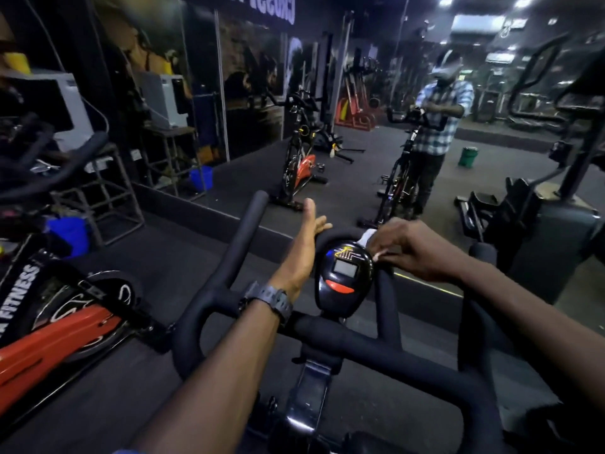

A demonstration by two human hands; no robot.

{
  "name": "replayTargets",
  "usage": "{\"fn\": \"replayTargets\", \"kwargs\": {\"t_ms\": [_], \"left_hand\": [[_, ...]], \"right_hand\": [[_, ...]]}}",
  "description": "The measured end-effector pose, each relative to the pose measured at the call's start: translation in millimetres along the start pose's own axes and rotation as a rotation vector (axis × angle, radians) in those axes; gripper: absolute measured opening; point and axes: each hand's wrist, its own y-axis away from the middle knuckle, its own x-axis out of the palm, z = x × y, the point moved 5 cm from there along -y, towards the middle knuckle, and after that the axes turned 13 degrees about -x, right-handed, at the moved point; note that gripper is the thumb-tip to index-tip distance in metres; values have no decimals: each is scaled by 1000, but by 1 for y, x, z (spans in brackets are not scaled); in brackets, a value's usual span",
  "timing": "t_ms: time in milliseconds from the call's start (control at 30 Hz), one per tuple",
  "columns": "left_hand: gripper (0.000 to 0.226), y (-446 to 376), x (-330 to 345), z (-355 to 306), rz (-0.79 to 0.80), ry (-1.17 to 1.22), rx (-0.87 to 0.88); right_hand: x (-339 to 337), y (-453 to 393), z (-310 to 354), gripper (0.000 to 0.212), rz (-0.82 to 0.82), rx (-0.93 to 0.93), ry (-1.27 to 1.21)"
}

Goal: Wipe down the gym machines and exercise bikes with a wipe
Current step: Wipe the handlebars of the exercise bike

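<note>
Right hand (415, 250) pinches the white wipe (368, 235) at the console (343, 276) top; left hand (304, 244) lies spread on the handlebar (360, 348). Early going, I'd say: red bike (59, 326) and other machines remain.

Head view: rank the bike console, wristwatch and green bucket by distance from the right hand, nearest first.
1. Bike console: just left of the right hand, which holds a white wipe at its top edge.
2. Wristwatch: on the left wrist, lower left beyond the console.
3. Green bucket: far back on the floor, seen in the mirror.
</note>
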Motion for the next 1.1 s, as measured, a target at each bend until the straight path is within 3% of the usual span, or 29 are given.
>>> {"fn": "replayTargets", "kwargs": {"t_ms": [200, 367, 533, 633, 767, 967, 1100], "left_hand": [[112, -4, 0, 4, -15, -67, 14], [107, -1, -4, 5, -32, -56, 36], [120, -8, -7, 11, -66, -124, 80], [112, -16, -8, 18, -69, -141, 70], [78, -19, -6, 24, -85, -166, 45], [57, -29, -12, 33, -113, -194, 78], [83, -28, -6, 32, -127, -230, 96]], "right_hand": [[15, -61, 0, 20, -25, 7, -60], [22, -12, -9, 17, -166, 46, -29], [29, 51, 16, 17, -392, 153, -86], [24, 47, 13, 19, -392, 149, -19], [9, 24, -15, 18, -550, 305, -10], [52, 101, 67, 22, -378, 190, -135], [50, 98, 62, 18, -380, 201, -89]]}}
